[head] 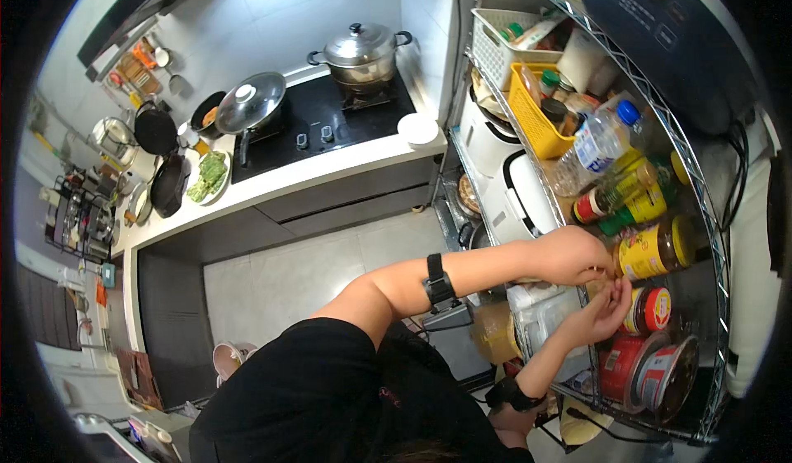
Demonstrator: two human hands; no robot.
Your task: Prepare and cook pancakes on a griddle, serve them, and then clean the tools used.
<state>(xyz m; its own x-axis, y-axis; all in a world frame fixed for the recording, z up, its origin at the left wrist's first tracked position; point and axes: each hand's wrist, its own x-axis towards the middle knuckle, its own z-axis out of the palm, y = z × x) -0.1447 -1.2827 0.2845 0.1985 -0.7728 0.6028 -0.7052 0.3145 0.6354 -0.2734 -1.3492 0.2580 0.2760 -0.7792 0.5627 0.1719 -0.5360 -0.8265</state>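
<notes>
My left hand (575,257) reaches over the wire shelf, its fingers bent beside a glass jar with a yellow label and yellow lid (656,251). Just below it, my right hand (597,317) has its fingers curled up, with the fingertips close to those of the left. Whether anything small lies between the fingertips cannot be made out. A smaller jar with a red lid (657,309) lies by the right hand. Above the left hand are a bottle with a green and yellow label (643,204) and a clear plastic bottle with a blue cap (591,153).
The metal wire rack (693,160) also holds a yellow basket (532,119), a white basket (495,36), and red round containers (625,364) lower down. Left of it, a counter carries a black gas hob (297,129), a steel steamer pot (362,54), a lidded pan (250,101) and a plate of greens (210,175).
</notes>
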